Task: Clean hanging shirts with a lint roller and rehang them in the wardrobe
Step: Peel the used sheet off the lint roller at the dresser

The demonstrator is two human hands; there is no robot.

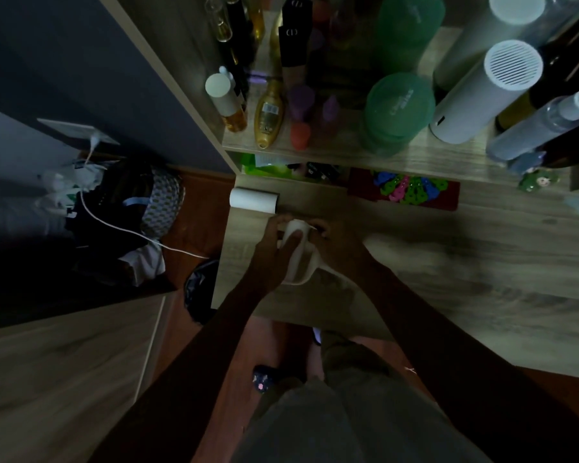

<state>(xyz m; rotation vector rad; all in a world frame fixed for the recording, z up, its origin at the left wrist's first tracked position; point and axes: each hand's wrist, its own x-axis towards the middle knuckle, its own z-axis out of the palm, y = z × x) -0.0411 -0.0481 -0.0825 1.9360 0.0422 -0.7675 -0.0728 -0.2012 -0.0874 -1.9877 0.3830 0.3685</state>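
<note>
A white lint roller rests over the wooden desk, its roll end pointing away from me and its curved handle toward me. My left hand wraps around the roll from the left. My right hand pinches at the top of the roll, where a thin sheet edge sticks out. A spare white roll lies on the desk just beyond my hands. No shirt is in view.
The shelf behind the desk holds bottles, green tubs and white cylinders. A red tray of coloured clips lies on the desk. A pile of bags with a white cable and a dark bin stand on the floor to the left.
</note>
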